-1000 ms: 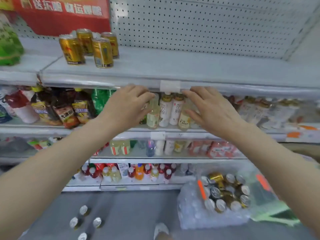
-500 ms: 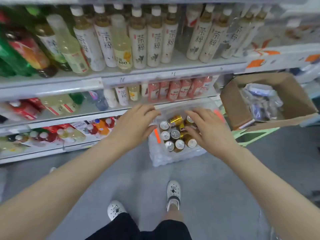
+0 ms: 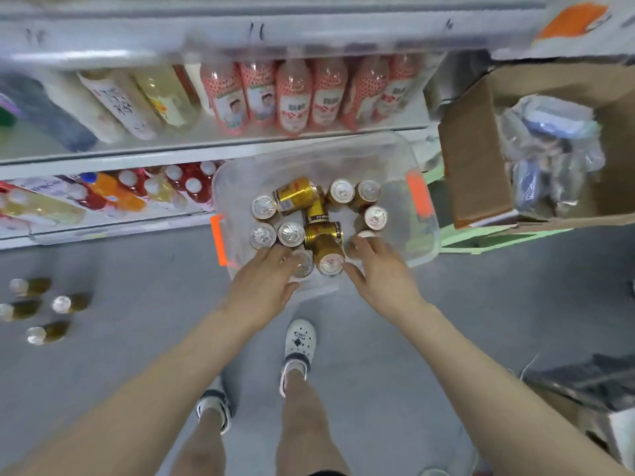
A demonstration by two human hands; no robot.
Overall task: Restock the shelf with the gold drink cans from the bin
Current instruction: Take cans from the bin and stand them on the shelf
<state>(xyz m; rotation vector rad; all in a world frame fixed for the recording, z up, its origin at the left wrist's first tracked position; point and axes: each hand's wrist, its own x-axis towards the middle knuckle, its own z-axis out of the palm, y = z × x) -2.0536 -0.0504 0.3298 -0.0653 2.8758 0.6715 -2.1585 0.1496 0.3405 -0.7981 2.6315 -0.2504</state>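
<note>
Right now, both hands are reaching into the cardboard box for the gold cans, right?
No. The head view shows the left hand and right hand reaching into the clear plastic bin for the gold cans, not the cardboard box beside it.

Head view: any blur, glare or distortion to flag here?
Head view: fisheye bows the shelf edge and fans the pink bottles; top shelf strip and floor containers are motion-smeared; lids of the gold cans in the bin blow out white; left hand and right hand fairly sharp; light flat, shadows faint.
</note>
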